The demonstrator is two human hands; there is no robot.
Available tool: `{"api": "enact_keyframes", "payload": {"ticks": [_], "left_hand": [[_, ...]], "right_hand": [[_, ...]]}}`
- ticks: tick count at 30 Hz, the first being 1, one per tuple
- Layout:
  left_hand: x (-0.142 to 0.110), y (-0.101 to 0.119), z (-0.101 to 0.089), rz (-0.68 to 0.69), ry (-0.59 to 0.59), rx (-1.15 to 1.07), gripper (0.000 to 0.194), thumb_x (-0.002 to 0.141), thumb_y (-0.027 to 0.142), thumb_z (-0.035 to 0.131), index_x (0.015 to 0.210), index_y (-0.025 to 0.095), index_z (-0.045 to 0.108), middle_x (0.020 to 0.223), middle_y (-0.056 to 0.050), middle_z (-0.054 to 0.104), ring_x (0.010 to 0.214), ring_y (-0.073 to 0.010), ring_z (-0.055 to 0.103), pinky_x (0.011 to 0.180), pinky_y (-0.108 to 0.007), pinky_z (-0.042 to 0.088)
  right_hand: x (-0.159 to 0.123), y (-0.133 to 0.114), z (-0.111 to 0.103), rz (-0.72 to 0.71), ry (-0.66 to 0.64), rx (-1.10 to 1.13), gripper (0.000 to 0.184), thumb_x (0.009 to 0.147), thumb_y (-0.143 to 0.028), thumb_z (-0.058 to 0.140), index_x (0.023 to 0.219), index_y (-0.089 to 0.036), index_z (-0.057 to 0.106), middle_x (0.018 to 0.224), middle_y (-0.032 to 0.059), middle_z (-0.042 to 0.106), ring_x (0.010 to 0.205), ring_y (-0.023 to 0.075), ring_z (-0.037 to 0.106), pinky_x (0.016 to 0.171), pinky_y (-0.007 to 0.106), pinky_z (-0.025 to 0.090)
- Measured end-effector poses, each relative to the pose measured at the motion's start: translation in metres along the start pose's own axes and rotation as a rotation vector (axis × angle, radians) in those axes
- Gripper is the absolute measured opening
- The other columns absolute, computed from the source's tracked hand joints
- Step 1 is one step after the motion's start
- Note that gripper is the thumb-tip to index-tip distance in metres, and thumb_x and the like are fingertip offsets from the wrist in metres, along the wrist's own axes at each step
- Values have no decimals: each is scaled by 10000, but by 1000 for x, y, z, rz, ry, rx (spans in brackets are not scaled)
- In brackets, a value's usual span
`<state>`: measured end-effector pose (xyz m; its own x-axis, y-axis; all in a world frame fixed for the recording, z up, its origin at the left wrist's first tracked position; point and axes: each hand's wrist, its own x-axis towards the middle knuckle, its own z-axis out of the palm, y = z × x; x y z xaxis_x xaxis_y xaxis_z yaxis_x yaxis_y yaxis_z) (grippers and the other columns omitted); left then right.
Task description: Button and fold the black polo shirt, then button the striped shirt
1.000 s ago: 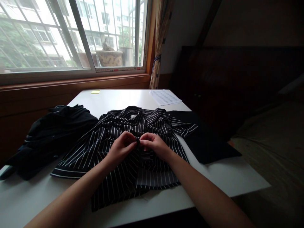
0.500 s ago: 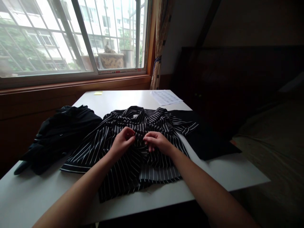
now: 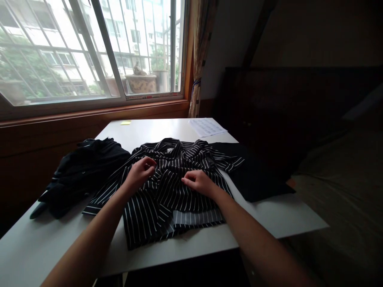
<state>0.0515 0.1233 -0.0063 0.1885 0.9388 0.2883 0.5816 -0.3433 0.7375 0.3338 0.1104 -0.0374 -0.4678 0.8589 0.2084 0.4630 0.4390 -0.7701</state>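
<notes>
A black shirt with white stripes (image 3: 191, 195) lies rumpled on the table, its collar at the far side and its hem near me. My left hand (image 3: 140, 171) is over the left part of the shirt front, thumb and fingers pinched on the cloth. Right of the middle, my right hand (image 3: 199, 182) is closed in a pinch at the shirt front; the other fingers are curled under and mostly hidden. Between the hands the front edges overlap in folds. Near the hem, a paler grey inner side of the cloth shows.
A heap of dark clothing (image 3: 86, 171) lies on the left of the white table (image 3: 206, 243). Flat dark cloth (image 3: 257, 175) lies at the right, partly under a striped sleeve. Printed papers (image 3: 207, 126) and a yellow note (image 3: 125, 122) are at the far edge, below the window.
My left hand has moved left, away from the right, and the shirt front between them has shifted and spread. My right hand has moved little. The view has tilted up slightly.
</notes>
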Motion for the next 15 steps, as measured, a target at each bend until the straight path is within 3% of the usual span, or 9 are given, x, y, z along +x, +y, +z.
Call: {"api": "enact_keyframes", "payload": {"ticks": [3, 6, 8, 10, 12, 15], "left_hand": [[-9, 24, -28, 82, -155, 110, 194, 897, 346, 546, 913, 175, 635, 780, -8, 641, 662, -124, 572, 605, -235, 450], [-42, 40, -41, 235, -366, 261, 237, 915, 401, 557, 888, 180, 639, 805, -17, 624, 676, -125, 549, 615, -244, 458], [-75, 39, -39, 291, -462, 344, 205, 896, 393, 598, 930, 196, 646, 920, -39, 635, 797, -159, 582, 716, -285, 498], [-111, 28, -29, 307, -495, 402, 245, 824, 339, 689, 1041, 238, 637, 1050, -49, 634, 932, -209, 587, 814, -341, 512], [-140, 14, -18, 298, -480, 452, 382, 743, 247, 747, 1103, 259, 619, 1157, -59, 611, 1003, -240, 572, 856, -367, 516], [-164, 1, -9, 270, -436, 495, 242, 806, 106, 615, 999, 251, 633, 1026, -39, 638, 900, -202, 587, 832, -339, 520]], "right_hand": [[-22, -18, -24, -66, -149, -195, 254, 884, -410, 619, 793, -181, 679, 741, 7, 633, 649, 128, 557, 616, 259, 428], [-65, -23, -44, -19, -254, -272, 258, 820, -445, 707, 932, -213, 698, 979, 38, 656, 861, 178, 600, 772, 297, 480], [-97, -15, -50, 13, -256, -318, 433, 729, -466, 794, 1091, -250, 690, 1162, 58, 618, 1065, 234, 562, 925, 354, 464], [-124, -4, -50, 40, -198, -354, 484, 740, -435, 795, 1177, -270, 667, 1250, 69, 578, 1171, 258, 511, 1017, 393, 419], [-143, 7, -46, 68, -131, -368, 317, 840, -367, 709, 1138, -261, 678, 1200, 73, 595, 1133, 243, 530, 998, 389, 433], [-157, 12, -38, 83, -47, -368, 151, 945, -275, 551, 969, -222, 690, 1033, 73, 629, 1006, 218, 573, 900, 362, 473]]}}
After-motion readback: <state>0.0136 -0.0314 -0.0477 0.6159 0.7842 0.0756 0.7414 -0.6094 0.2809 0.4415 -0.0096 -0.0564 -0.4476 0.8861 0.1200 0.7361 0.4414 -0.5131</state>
